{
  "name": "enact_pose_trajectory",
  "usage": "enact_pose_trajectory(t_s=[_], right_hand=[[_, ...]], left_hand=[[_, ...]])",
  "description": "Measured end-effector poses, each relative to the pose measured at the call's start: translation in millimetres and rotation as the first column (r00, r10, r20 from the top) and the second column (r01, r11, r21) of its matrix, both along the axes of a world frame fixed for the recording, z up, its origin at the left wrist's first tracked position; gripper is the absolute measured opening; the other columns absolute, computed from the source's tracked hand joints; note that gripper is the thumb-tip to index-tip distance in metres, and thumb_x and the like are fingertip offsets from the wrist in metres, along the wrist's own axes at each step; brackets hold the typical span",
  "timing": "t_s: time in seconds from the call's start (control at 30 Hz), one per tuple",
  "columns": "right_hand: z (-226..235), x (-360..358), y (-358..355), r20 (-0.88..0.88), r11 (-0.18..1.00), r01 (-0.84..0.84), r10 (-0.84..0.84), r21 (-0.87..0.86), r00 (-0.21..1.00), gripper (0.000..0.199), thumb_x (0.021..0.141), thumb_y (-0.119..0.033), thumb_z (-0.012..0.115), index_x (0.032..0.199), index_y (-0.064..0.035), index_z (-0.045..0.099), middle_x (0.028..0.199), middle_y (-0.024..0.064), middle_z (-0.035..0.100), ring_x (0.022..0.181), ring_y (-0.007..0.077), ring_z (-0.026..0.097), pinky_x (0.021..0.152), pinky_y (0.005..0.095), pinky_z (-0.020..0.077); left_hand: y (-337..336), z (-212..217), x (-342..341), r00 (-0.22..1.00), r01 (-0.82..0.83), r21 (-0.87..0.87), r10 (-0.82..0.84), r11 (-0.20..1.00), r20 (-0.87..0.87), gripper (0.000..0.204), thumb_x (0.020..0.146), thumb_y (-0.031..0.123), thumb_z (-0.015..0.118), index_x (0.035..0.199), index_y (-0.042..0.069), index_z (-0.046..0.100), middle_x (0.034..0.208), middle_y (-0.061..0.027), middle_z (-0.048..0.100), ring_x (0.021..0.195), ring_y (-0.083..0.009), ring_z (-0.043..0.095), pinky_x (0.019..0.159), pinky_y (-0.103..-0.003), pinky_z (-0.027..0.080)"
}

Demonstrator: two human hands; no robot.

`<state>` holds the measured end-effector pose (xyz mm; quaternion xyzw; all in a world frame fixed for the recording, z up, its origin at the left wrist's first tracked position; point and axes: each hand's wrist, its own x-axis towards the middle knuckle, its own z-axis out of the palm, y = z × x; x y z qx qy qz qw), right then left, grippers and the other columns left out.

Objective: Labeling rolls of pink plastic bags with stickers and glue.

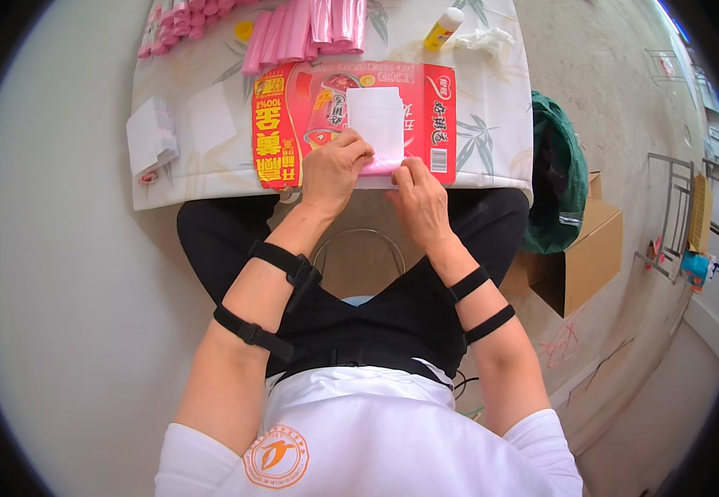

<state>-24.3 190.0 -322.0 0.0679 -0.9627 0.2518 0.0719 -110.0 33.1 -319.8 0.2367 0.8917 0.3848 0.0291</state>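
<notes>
A red printed cardboard sheet (301,170) lies at the table's near edge. On it rests a small stack of white paper slips (376,120). Across the near end of the slips runs a pink plastic roll (383,166). My left hand (335,172) pinches the roll's left end, fingers closed. At its right end my right hand (422,197) grips with curled fingers. A narrow white edge shows below the roll; I cannot tell whether it belongs to the slips.
Several finished-looking pink rolls (306,33) are piled at the far side. A glue bottle (442,30) and crumpled white tissue (485,41) lie far right. White paper stacks (152,137) sit at left. Right of the table are a green bag (571,178) and a cardboard box (595,248).
</notes>
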Motion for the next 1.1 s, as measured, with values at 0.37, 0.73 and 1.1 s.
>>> enact_pose_trajectory(t_s=[0.37,0.73,1.1], right_hand=[[-2.1,-1.5,-1.3,0.061,0.976,0.122,-0.113,-0.180,0.992,0.034,0.071,-0.005,0.075,0.094,-0.0038,0.049,0.093,0.0121,0.051,0.077,0.0329,0.061,0.061,0.0398,0.0508],[-5.1,-11.2,-3.4,0.046,0.904,0.228,-0.227,-0.362,0.973,0.027,0.071,-0.002,0.075,0.091,-0.0034,0.056,0.087,0.0124,0.053,0.074,0.0314,0.061,0.060,0.0390,0.0500],[4.8,9.4,14.3,0.137,0.727,0.547,-0.545,-0.414,0.827,0.022,0.074,-0.001,0.071,0.095,-0.0061,0.066,0.091,0.0082,0.059,0.062,0.0183,0.056,0.058,0.0315,0.0473]], left_hand=[[-16.8,12.9,4.4,0.981,0.193,-0.060,-0.194,0.979,-0.020,0.016,0.078,0.018,0.072,0.091,0.010,0.069,0.090,-0.0025,0.064,0.074,-0.0223,0.065,0.066,-0.031,0.054],[-18.8,0.8,-0.8,0.969,0.249,-0.019,-0.248,0.968,0.012,0.031,0.070,0.014,0.079,0.098,0.006,0.068,0.093,-0.0052,0.062,0.078,-0.0228,0.064,0.067,-0.032,0.052],[-15.7,0.7,-33.3,0.858,0.287,0.086,-0.296,0.954,0.420,0.023,0.074,0.011,0.079,0.094,0.003,0.073,0.077,-0.0051,0.059,0.070,-0.0159,0.060,0.063,-0.030,0.047]])
